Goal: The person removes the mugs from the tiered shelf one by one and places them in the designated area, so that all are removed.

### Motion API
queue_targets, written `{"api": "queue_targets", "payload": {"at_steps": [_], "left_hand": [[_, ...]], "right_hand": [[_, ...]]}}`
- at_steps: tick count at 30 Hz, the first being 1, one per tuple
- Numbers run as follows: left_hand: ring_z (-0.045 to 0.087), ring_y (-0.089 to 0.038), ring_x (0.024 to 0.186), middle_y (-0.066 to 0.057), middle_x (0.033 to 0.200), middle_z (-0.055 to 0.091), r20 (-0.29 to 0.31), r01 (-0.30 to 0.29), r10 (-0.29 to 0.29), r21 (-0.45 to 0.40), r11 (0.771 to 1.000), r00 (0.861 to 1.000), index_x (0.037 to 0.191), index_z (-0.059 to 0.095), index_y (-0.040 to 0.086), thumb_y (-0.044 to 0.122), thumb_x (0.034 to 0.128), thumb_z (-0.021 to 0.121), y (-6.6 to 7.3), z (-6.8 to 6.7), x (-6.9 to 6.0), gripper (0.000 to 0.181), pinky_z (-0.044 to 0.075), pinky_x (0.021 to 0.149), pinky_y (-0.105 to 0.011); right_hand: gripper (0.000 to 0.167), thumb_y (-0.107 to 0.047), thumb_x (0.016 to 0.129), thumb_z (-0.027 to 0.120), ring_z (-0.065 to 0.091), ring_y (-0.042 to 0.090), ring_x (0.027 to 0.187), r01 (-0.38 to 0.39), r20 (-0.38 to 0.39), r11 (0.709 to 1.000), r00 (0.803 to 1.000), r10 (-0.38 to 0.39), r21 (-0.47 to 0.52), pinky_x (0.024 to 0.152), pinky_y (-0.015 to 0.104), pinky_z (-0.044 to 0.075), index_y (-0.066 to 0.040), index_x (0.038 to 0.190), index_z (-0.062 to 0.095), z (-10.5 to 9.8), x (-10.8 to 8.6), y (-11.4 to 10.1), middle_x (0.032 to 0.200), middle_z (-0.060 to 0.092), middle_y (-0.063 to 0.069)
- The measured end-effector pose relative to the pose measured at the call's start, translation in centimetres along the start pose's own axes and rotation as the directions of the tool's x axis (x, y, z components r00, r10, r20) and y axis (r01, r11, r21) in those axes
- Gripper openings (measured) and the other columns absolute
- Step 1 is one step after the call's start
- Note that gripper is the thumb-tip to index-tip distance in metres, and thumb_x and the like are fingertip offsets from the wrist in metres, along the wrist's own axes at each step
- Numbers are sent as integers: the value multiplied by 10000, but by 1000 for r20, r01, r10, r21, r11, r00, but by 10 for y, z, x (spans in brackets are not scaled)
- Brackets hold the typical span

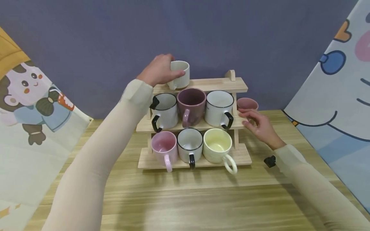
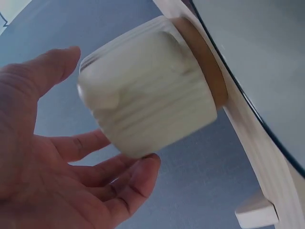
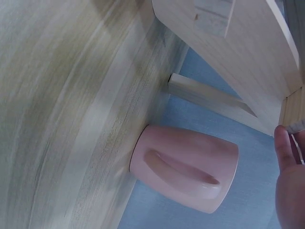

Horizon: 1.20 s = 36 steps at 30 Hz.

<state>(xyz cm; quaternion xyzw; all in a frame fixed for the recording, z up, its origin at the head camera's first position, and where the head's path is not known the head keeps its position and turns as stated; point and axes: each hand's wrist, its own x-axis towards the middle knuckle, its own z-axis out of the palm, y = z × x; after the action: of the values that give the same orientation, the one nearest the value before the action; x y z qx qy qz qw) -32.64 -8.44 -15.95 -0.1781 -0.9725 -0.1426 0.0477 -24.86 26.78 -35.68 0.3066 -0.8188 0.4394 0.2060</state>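
Note:
A white ribbed mug [image 1: 185, 77] [image 2: 152, 90] stands at the left end of the top shelf of a wooden rack [image 1: 214, 85]. My left hand [image 1: 160, 71] [image 2: 81, 143] is around it, with the thumb apart from its side and the fingers curved loosely beside it in the left wrist view. At the right end of the middle shelf, my right hand [image 1: 261, 128] [image 3: 291, 181] holds the board's edge with its fingertips. Behind that hand, a pink mug [image 1: 248, 103] [image 3: 183, 167] stands on the table, apart from the fingers.
On the middle shelf are two white mugs [image 1: 219, 106] with black handles and a dark mauve mug [image 1: 192, 106]. The bottom shelf holds a pink mug [image 1: 164, 147], a white mug [image 1: 189, 144] and a pale yellow mug [image 1: 216, 147]. A dark backdrop [image 1: 115, 38] rises behind.

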Motion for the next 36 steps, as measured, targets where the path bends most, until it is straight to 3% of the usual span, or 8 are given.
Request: {"api": "queue_targets", "payload": {"at_steps": [5, 13, 19, 26, 32, 36], "left_hand": [[470, -298, 1124, -188, 1250, 512, -5, 21, -21, 21, 1000, 1000, 1343, 431, -38, 539, 881, 549, 4, 1, 6, 748, 396, 941, -405], [501, -245, 895, -128, 1022, 543, -13, 59, -60, -9, 998, 998, 1132, 536, -13, 519, 879, 547, 3, -1, 4, 589, 447, 725, -341], [490, -217, 765, -102, 930, 525, -21, 95, -96, -65, 993, 995, 1019, 541, 16, 541, 845, 584, -3, -5, -4, 555, 429, 615, -318], [519, -227, 784, -107, 965, 563, -78, 103, -116, -145, 984, 990, 1069, 578, 10, 584, 814, 588, -9, -17, -19, 628, 446, 627, -337], [569, -244, 853, -126, 1126, 556, -56, 133, -148, -205, 970, 987, 1305, 508, 5, 629, 785, 582, -15, -31, -35, 816, 512, 656, -344], [560, -247, 873, -133, 1169, 550, -63, 135, -152, -210, 968, 986, 1348, 482, 7, 629, 784, 576, -24, -36, -46, 845, 501, 671, -357]], "right_hand": [[208, 150, 821, 610, 497, 367, 1132, 10, -2, 1000, 1000, -10, 12, 907, 186, 400, 118, 1027, 618, 0, 0, 4, 1211, 545, 288], [232, 59, 845, 654, 509, 232, 1151, 1, -4, 999, 1000, -1, -53, 884, 196, 390, -3, 1069, 655, 3, 0, 30, 1246, 580, 138], [228, 79, 848, 641, 506, 247, 1151, -18, 8, 1000, 1000, 18, -15, 866, 206, 405, 33, 1071, 644, 5, 1, 20, 1249, 566, 184], [222, 119, 843, 617, 474, 404, 1141, -29, 38, 999, 999, 27, 37, 922, 176, 387, 111, 1065, 616, 4, 2, -2, 1237, 542, 260], [230, 124, 848, 607, 457, 415, 1157, -28, 42, 998, 999, 25, 64, 946, 187, 379, 120, 1078, 609, 3, 3, -2, 1249, 531, 267], [230, 125, 846, 609, 457, 418, 1157, -29, 35, 997, 999, 27, 70, 959, 184, 372, 119, 1075, 609, 1, 1, 0, 1249, 528, 275]]}}
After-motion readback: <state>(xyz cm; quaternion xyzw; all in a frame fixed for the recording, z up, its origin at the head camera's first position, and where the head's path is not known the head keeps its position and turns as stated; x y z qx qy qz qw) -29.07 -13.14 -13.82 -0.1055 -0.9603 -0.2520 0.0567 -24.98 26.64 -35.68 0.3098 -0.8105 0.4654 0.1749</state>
